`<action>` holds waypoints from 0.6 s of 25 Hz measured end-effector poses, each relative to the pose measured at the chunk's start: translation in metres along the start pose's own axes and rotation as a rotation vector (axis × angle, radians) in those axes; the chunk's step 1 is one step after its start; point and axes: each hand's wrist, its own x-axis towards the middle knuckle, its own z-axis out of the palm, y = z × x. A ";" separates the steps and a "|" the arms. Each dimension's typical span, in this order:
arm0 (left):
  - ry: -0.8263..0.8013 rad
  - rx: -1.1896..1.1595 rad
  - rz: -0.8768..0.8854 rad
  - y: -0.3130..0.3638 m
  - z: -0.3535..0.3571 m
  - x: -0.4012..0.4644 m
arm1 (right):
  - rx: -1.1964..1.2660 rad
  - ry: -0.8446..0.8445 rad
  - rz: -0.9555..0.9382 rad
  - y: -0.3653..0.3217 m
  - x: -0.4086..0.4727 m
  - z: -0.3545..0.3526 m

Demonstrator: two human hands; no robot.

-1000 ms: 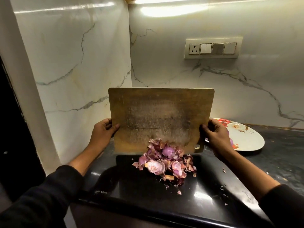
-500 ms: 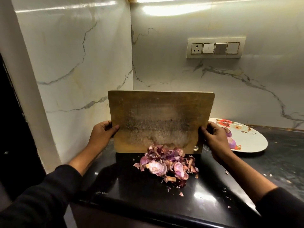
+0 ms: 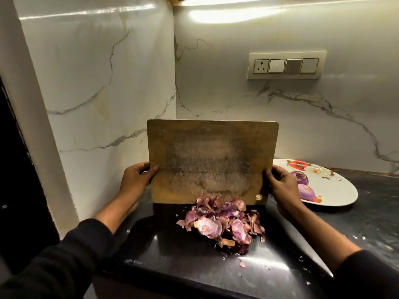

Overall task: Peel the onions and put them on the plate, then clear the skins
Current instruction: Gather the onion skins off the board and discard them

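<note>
Above the onion skins, both hands grip the upright cutting board.

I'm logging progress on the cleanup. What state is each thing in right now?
Board: tipped up on its lower edge, gripped at both sides.
Left hand: grips the board's left edge.
Right hand: grips the board's right edge.
Skins: heaped on the counter at the board's foot, scraps scattered nearby.
Onions: two peeled, on the plate.
Plate: flat on the counter, right of the board.
</note>
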 end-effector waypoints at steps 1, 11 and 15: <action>0.012 -0.016 -0.006 0.001 0.003 0.003 | -0.001 0.010 0.003 -0.001 0.003 0.003; 0.323 0.322 -0.106 -0.014 0.035 0.058 | -0.216 0.124 0.205 0.026 0.076 0.034; 0.381 0.543 -0.176 -0.022 0.043 0.069 | -0.353 0.043 0.365 0.042 0.087 0.045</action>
